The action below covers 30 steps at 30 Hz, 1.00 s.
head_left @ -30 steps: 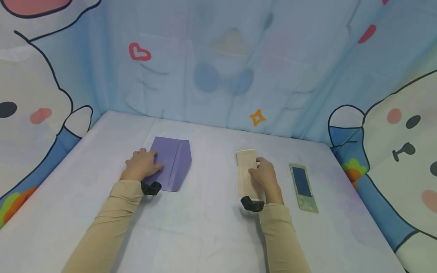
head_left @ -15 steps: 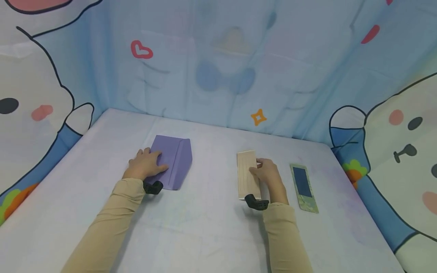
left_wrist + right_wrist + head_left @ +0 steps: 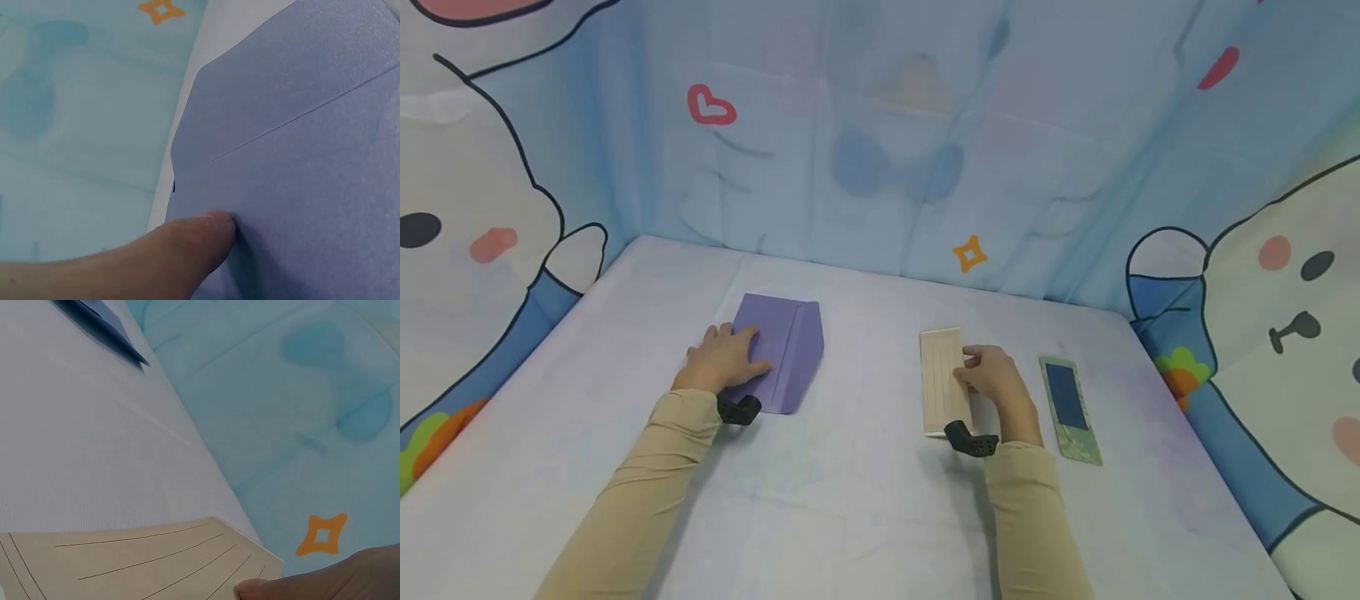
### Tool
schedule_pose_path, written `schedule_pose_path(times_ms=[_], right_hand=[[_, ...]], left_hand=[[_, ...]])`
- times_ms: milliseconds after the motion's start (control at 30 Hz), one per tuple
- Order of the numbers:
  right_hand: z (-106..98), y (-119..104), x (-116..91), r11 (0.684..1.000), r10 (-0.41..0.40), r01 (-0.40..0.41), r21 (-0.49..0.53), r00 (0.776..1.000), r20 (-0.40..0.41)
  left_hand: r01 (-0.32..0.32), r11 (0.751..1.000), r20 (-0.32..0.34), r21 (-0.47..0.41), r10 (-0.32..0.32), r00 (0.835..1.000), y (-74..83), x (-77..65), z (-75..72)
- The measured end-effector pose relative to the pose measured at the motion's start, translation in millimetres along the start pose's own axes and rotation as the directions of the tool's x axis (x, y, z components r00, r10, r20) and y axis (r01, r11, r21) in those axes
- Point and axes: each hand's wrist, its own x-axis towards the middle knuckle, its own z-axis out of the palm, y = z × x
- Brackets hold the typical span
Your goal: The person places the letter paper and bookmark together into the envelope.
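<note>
In the head view a purple envelope (image 3: 767, 342) lies on the left part of the table, its pointed flap facing right. My left hand (image 3: 718, 362) rests on its left side, fingers spread and thumb on the paper. The left wrist view shows that thumb (image 3: 206, 234) touching the envelope below a long crease. Farther right lies a narrow cream sheet of lined paper (image 3: 943, 375). My right hand (image 3: 996, 375) pinches its right edge, with the thumb on top. From the right wrist, the thumb (image 3: 269, 589) shows against the lined paper (image 3: 144, 556); the other fingers are hidden.
A green card with a dark blue panel (image 3: 1070, 408) lies right of my right hand. White cloth (image 3: 850, 483) covers the table. A blue printed curtain (image 3: 895, 150) stands along its back edge, with cartoon figures at both sides.
My right hand has shifted slightly right, uncovering more of the lined paper, whose ruled lines show more plainly. My left hand has slid a little right over the envelope. The green card stays put.
</note>
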Motion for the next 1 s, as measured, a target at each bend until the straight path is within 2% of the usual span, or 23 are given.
schedule_pose_path(times_ms=[133,500,733,1000], right_hand=[[-1,0,0,1.0,0.004,-0.004,0.023,1.0,0.002],[2,-1,1,1.0,0.02,-0.02,0.016,1.0,0.001],[3,-3,1,0.999,0.025,-0.025,0.021,1.0,-0.009],[3,0,2,0.999,0.042,-0.041,0.028,0.999,-0.009]], left_hand=[[-0.023,0.999,-0.019,0.024,0.023,1.0,1.5,1.5,0.6],[-0.062,0.998,0.033,0.004,0.062,0.998,10.9,-0.4,3.6],[-0.087,0.996,0.002,0.027,0.087,0.996,13.6,-0.5,7.9],[-0.088,0.995,0.01,0.037,0.088,0.996,19.0,-3.8,4.5]])
